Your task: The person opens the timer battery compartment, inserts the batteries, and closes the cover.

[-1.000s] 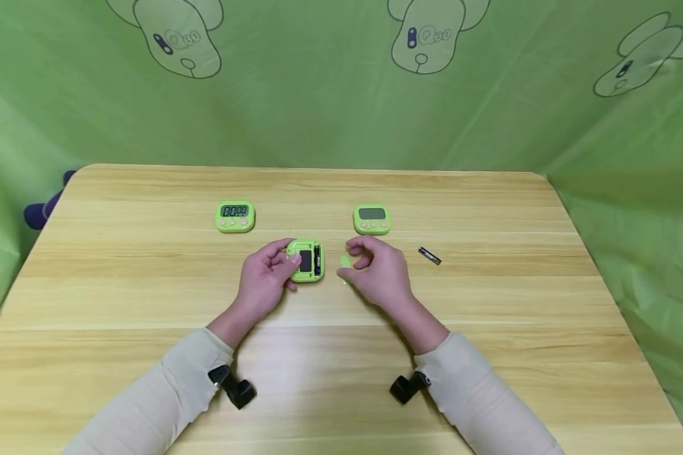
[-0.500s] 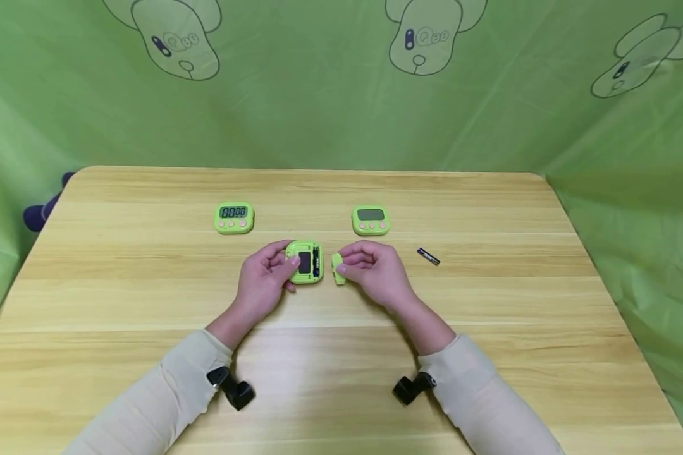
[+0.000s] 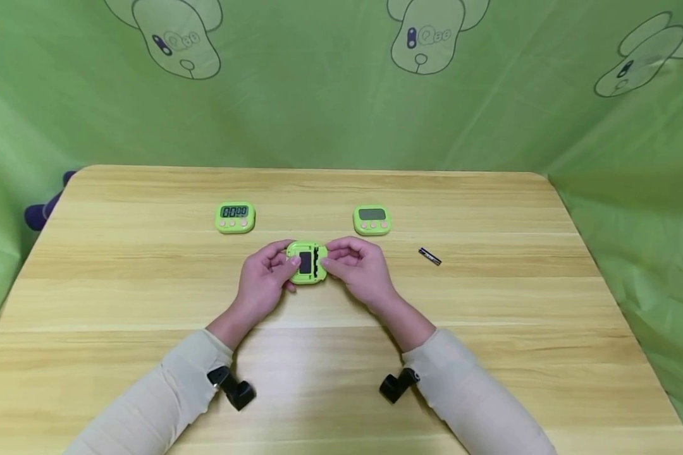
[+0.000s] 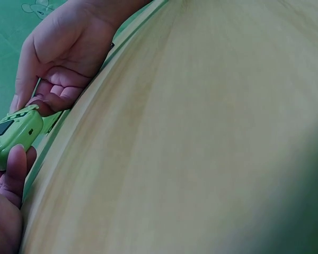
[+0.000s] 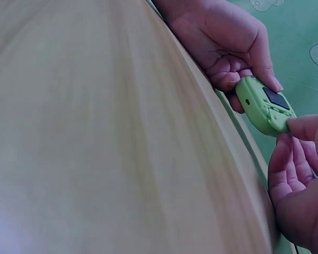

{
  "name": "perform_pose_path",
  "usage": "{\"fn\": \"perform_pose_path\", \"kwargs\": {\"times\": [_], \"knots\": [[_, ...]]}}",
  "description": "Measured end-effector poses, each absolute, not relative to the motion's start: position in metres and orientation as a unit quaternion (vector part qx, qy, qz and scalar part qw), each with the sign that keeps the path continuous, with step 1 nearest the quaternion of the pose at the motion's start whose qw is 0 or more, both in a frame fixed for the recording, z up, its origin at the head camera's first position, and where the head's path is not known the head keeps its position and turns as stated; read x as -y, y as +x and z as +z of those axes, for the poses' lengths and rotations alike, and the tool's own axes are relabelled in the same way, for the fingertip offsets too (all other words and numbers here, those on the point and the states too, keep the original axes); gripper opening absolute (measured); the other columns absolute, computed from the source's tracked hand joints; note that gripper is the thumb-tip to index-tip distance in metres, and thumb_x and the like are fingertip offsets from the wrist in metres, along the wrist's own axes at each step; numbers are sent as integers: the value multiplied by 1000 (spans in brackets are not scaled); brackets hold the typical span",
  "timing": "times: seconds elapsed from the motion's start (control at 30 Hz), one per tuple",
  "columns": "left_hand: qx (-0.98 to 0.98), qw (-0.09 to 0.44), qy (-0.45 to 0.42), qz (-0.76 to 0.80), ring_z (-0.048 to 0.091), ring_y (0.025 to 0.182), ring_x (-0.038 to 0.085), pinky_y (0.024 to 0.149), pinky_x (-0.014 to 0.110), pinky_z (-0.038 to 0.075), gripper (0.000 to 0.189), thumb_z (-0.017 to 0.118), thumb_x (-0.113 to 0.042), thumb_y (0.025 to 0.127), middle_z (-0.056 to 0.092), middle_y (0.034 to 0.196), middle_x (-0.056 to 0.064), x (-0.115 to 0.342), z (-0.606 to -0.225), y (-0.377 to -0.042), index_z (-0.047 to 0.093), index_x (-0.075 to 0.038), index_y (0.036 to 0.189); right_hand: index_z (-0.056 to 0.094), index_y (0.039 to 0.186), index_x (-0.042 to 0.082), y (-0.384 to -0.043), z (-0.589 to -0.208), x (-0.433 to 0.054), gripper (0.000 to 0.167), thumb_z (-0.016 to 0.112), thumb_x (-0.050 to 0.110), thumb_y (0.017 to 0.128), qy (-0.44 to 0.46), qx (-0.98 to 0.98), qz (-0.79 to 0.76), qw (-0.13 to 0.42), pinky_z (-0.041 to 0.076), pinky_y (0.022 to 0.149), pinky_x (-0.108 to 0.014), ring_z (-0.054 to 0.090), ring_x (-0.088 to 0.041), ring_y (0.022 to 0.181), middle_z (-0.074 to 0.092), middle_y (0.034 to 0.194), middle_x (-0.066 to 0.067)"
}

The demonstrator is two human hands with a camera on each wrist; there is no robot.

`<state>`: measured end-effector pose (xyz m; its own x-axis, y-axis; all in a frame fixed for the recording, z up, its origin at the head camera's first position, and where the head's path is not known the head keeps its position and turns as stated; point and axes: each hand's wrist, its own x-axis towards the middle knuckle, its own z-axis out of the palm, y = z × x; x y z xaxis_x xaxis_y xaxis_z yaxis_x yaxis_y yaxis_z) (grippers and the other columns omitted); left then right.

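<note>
My left hand grips a green digital timer, its back side up, with the thumb lying on the dark rectangle there. At the timer's right edge, my right hand pinches a green battery cover between thumb and fingers. The cover overlaps the battery slot, and a dark strip still shows between it and the dark rectangle. In the right wrist view the cover lies against the end of the timer. The left wrist view catches the timer side-on, held up between both hands.
Behind the hands lie two more green timers: the left timer displays zeros, while the right timer has a blank screen. A loose dark battery lies to the right on the wooden table. Green curtain surrounds the table.
My right hand has picked the cover up from the table and moved it left onto the timer's slot, over the battery seen earlier. The left hand has stayed in place with the timer.
</note>
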<state>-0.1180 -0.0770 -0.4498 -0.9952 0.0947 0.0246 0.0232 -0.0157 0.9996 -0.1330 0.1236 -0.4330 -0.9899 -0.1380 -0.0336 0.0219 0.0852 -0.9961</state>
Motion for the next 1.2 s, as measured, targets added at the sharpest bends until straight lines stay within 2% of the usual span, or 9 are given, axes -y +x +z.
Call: {"fn": "perform_pose_path", "kwargs": {"times": [0.2, 0.4, 0.47, 0.7, 0.8, 0.9, 1.03, 1.2], "knots": [[-700, 24, 42, 713, 61, 53, 22, 51, 32, 59, 38, 66, -1, 95, 64, 79, 17, 78, -449, -118, 59, 4, 132, 70, 103, -7, -133, -435, -119, 24, 79, -7, 81, -45, -740, -670, 33, 60, 66, -22, 65, -17, 72, 67, 89, -16], [-697, 26, 47, 715, 61, 53, 23, 50, 31, 59, 35, 65, -1, 96, 64, 78, 16, 77, -449, -119, 60, 3, 131, 73, 101, -5, -135, -436, -118, 23, 81, -8, 79, -61, -740, -670, 13, 61, 66, -25, 66, -21, 73, 68, 88, -16], [-697, 26, 47, 715, 61, 53, 23, 50, 31, 58, 35, 65, -1, 96, 64, 78, 16, 77, -449, -119, 60, 4, 130, 72, 103, -5, -136, -435, -119, 24, 81, -6, 80, -51, -739, -671, 37, 62, 67, -28, 68, -20, 74, 70, 90, -16], [-686, 26, 47, 725, 60, 54, 20, 49, 30, 58, 36, 64, 3, 95, 65, 83, 21, 77, -449, -118, 60, 6, 130, 71, 105, -7, -146, -430, -126, 25, 80, 0, 83, -1, -723, -669, 175, 63, 65, -33, 70, -22, 71, 72, 89, -18], [-686, 28, 50, 725, 60, 56, 18, 49, 29, 58, 36, 63, 4, 95, 66, 86, 24, 77, -449, -118, 59, 7, 130, 71, 102, -7, -148, -429, -127, 24, 82, 0, 81, 3, -726, -662, 188, 63, 64, -31, 69, -21, 71, 72, 88, -17], [-689, 29, 50, 723, 61, 57, 19, 50, 30, 59, 36, 62, 5, 95, 66, 86, 25, 78, -449, -117, 59, 7, 131, 72, 100, -5, -147, -430, -125, 24, 83, 0, 80, 0, -727, -663, 178, 62, 62, -28, 68, -19, 71, 72, 88, -15], [-675, 29, 48, 735, 63, 59, 21, 55, 32, 61, 35, 60, 4, 97, 66, 88, 22, 78, -448, -117, 57, 5, 132, 71, 103, -5, -144, -433, -121, 21, 79, 4, 86, -32, -731, -665, 148, 61, 59, -28, 67, -19, 70, 72, 89, -14], [-640, 14, 60, 766, 64, 78, 20, 66, 33, 61, 36, 53, 8, 99, 65, 106, 23, 78, -450, -118, 51, 3, 135, 69, 116, -3, -141, -438, -118, 25, 63, 16, 101, -118, -756, -626, 149, 61, 58, -32, 70, -25, 75, 73, 92, -13]]}}
